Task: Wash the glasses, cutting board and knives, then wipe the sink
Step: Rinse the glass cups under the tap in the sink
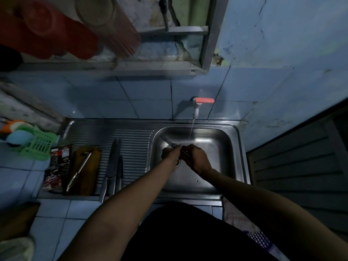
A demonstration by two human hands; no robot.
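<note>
left hand (170, 152): fingers curled, pinching slim steel knife (169, 143) mid-blade
right hand (195, 159): gripping handle end
knife: over steel sink basin (222, 147), near water stream (191, 129)

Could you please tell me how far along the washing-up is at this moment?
Nothing shows as finished. In hand: both the left hand and right hand hold a knife in the sink basin beside the tap's stream. Left: knives on the drainboard, the cutting board, wiping the sink.
</note>
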